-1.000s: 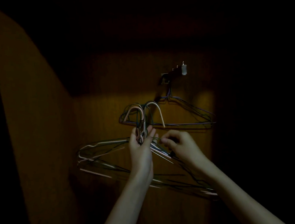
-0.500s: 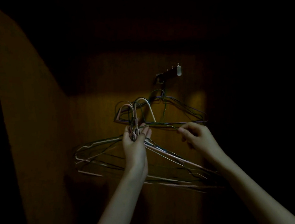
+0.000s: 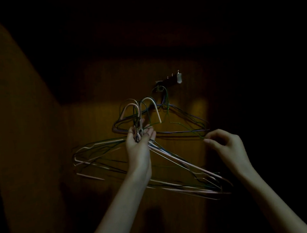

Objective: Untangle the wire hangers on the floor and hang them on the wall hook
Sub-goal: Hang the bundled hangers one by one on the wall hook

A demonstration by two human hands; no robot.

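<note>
1. The scene was dim; a brown wood-panelled wall [image 3: 96, 95] faced the camera, with a small metal wall hook rail [image 3: 171, 79] fixed to it.
2. Several thin dark wire hangers [image 3: 190, 121] already hung from the left end of the rail, flat against the wall.
3. The left hand [image 3: 139, 147] gripped a bundle of pale pink and dark wire hangers [image 3: 180, 165] at their twisted necks, fingers curled round the wires, with the hook ends standing above the fist.
4. The bundle's shoulders fanned out to both sides below the hand, well clear of the floor and just in front of the hung set.
5. The right hand [image 3: 224, 143] pinched one thin green wire hanger [image 3: 186, 128] between thumb and fingertips, near its right-hand end; whether this wire belonged to the bundle or already hung from the rail could not be told.
6. Step in hand, as judged: separation of a single hanger from the held bundle, with hanging to follow.
7. The next move called for drawing the pinched wire sideways and free of the others, with the left hand holding the necks steady.
8. The freed hanger's hook then needed lifting over the rail, without dislodging those already there.
</note>
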